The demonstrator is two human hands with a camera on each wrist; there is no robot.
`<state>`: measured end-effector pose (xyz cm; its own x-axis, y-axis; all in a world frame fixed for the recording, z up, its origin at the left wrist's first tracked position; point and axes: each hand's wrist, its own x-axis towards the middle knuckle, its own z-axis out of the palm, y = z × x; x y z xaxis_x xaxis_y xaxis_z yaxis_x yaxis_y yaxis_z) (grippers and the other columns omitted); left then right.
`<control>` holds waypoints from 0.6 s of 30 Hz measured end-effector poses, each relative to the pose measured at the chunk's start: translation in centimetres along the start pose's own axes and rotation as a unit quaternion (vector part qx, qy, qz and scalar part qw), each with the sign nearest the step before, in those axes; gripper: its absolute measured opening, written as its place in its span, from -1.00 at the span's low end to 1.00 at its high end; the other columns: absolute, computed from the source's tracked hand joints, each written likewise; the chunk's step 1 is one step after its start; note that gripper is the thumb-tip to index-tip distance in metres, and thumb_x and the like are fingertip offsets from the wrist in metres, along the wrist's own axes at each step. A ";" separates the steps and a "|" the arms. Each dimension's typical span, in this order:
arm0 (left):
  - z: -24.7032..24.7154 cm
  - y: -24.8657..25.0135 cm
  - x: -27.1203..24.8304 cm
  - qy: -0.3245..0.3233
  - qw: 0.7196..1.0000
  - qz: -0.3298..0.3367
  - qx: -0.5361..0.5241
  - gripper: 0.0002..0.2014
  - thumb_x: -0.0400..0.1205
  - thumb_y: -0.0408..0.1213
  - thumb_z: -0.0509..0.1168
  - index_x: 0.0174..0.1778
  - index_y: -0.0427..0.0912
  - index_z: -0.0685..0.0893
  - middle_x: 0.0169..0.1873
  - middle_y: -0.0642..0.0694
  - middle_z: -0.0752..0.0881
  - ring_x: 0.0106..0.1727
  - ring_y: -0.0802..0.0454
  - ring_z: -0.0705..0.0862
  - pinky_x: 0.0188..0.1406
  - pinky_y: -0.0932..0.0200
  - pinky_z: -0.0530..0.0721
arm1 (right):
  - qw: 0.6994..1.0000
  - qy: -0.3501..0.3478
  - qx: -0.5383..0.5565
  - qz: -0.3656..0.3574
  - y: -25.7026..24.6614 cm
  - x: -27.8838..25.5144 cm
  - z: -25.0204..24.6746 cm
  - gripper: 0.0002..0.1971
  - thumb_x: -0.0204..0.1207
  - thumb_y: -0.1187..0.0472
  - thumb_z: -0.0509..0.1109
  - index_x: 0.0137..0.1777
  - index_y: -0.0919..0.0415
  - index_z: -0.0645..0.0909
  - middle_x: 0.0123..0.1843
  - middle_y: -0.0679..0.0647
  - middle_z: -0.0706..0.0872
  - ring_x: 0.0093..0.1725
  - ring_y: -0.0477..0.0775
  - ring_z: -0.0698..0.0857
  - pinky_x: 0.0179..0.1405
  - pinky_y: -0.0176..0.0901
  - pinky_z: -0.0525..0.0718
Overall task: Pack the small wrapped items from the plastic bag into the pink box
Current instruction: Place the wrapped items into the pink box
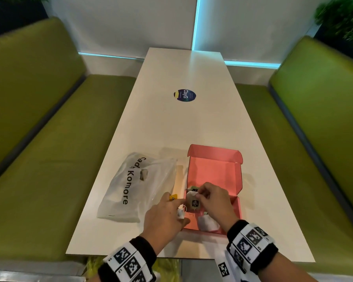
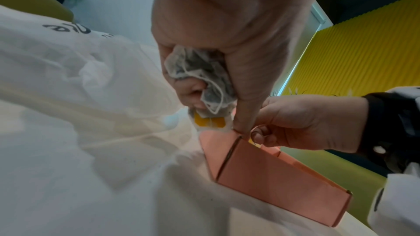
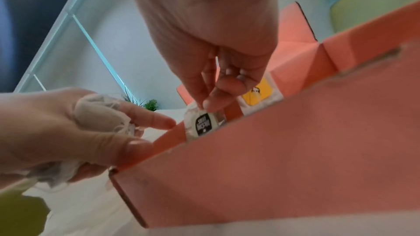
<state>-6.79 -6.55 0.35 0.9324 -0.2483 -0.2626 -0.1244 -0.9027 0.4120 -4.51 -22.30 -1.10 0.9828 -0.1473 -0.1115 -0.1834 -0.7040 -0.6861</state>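
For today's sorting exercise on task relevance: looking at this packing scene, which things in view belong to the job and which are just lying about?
Belong to the job:
pink box
plastic bag
wrapped item with black label, pinched by the right hand
tea bag, held in the left hand
white wrapped item in the box

Just lying about:
round sticker
table
green benches

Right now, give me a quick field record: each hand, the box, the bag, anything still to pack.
left hand: holds a bunched tea bag, index fingertip on the box's left edge
right hand: pinches a wrapped packet over the box
pink box: lid open, white packets already inside
plastic bag: flat on the table, left of the box, one small item still inside
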 end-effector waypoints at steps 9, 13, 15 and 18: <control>0.3 -0.2 -0.3 0.010 1.000 -0.001 -0.002 -0.46 0.51 0.19 0.32 0.43 0.32 0.41 0.23 0.07 0.43 0.13 -0.01 0.64 0.01 0.18 0.57 | 0.999 -0.009 0.046 -0.001 0.2 -0.6 -1.2 -0.80 0.47 0.39 0.39 -0.26 0.09 0.52 -0.30 0.02 0.67 -0.35 0.02 0.72 -0.55 -0.51 0.52; 0.2 -0.2 -0.4 0.010 1.000 -0.001 0.005 -0.46 0.51 0.21 0.30 0.43 0.33 0.39 0.24 0.07 0.43 0.15 -0.02 0.64 0.02 0.17 0.57 | 0.999 -0.027 -0.023 -0.003 1.6 -1.6 -3.5 -0.70 0.41 0.40 0.41 -0.36 -0.03 0.53 -0.40 -0.15 0.63 -0.38 0.01 0.67 -0.39 -0.40 0.52; 0.3 -0.2 -0.4 0.009 1.000 0.000 0.005 -0.46 0.51 0.22 0.30 0.43 0.34 0.39 0.23 0.07 0.42 0.14 -0.02 0.64 0.01 0.18 0.55 | 0.988 -0.056 -0.142 -0.003 2.5 -1.9 -4.4 -0.92 0.42 0.28 0.42 -0.24 0.08 0.65 -0.34 -0.13 0.66 -0.23 0.02 0.65 -0.26 -0.28 0.45; 0.3 -0.2 -0.4 0.010 1.000 -0.001 0.002 -0.46 0.51 0.22 0.29 0.43 0.35 0.39 0.22 0.08 0.42 0.13 -0.01 0.64 0.01 0.18 0.56 | 0.960 -0.111 -0.255 0.020 3.1 -2.4 -4.5 -0.86 0.44 0.10 0.41 -0.09 0.14 0.70 -0.05 0.06 0.75 0.02 0.09 0.68 -0.19 -0.24 0.43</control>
<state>-7.28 -6.35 0.09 0.9392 -0.2401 -0.2456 -0.1248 -0.9046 0.4075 -7.58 -27.22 0.28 0.9446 -0.0698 -0.3208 -0.1535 -0.9576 -0.2439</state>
